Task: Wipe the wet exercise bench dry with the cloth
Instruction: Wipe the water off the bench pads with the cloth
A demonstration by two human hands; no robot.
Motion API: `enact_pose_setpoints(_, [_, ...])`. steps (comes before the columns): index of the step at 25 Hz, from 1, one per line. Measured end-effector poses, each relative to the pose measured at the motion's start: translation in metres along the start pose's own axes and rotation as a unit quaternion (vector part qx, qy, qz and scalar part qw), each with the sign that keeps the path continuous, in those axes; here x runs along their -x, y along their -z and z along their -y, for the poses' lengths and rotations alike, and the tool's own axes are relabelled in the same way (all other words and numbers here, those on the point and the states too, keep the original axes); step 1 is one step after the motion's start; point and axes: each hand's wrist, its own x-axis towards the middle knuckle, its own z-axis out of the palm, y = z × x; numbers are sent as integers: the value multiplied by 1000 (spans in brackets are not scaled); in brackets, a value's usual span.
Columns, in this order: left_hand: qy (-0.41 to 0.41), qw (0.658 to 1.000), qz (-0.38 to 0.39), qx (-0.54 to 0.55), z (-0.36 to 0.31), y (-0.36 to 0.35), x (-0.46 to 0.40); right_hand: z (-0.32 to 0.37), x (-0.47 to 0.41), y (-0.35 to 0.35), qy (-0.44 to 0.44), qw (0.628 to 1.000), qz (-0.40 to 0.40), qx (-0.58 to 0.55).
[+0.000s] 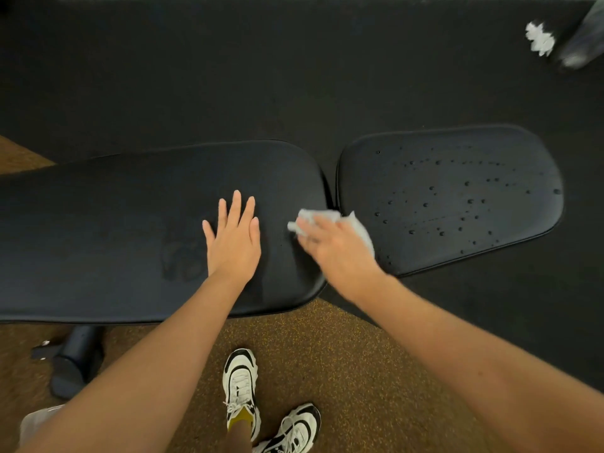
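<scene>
A black padded exercise bench lies across the view in two parts. The long back pad point(114, 217) on the left looks mostly dry, with a faint smear near its middle. The shorter seat pad point(457, 197) on the right is dotted with water drops. My left hand point(233, 237) rests flat, fingers spread, on the long pad. My right hand point(336, 246) presses a crumpled white cloth point(330, 219) against the right end of the long pad, at the gap between the pads.
Black rubber floor point(261, 76) lies beyond the bench, speckled brown floor point(343, 371) in front. My feet in white and black trainers point(242, 384) stand near the bench. A bench leg point(75, 361) sits lower left. A crumpled white tissue point(539, 39) and a blurred grey object point(585, 40) lie top right.
</scene>
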Motion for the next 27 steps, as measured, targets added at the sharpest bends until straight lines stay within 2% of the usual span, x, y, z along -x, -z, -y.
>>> enact_pose_setpoints(3, [-16,998,-20,60,-38,1,-7,-52,-10,22,-80,996,-23,35])
enact_pose_setpoints(5, [-21,993,-34,111,-65,2,-18,-66,-11,18,-97,995,1,-19])
enact_pose_setpoints(7, [-25,986,-42,161,-95,4,-32,-72,-2,5,-115,991,-22,-71])
enact_pose_setpoints(9, [-37,980,-32,195,-125,3,-42,-79,12,-3,-173,977,-74,-100])
enact_pose_setpoints(11, [-64,978,-6,200,-155,-2,-47,-93,24,-11,-248,961,-67,-102])
enact_pose_setpoints(14, [-68,983,35,167,-192,-24,-50,-118,35,-22,-292,949,-58,-107])
enact_pose_setpoints(20, [19,998,-21,55,-232,-49,-67,-147,60,-32,-339,931,-55,-126])
enact_pose_setpoints(22, [-22,999,-20,31,-244,-44,-80,-159,73,-35,-343,930,-42,-127])
enact_pose_setpoints(25, [-162,983,-73,-43,-234,-53,-82,-172,85,-38,-320,938,-26,-131])
enact_pose_setpoints(27, [-187,979,-65,-46,-212,-59,-59,-175,88,-37,-304,942,-27,-139])
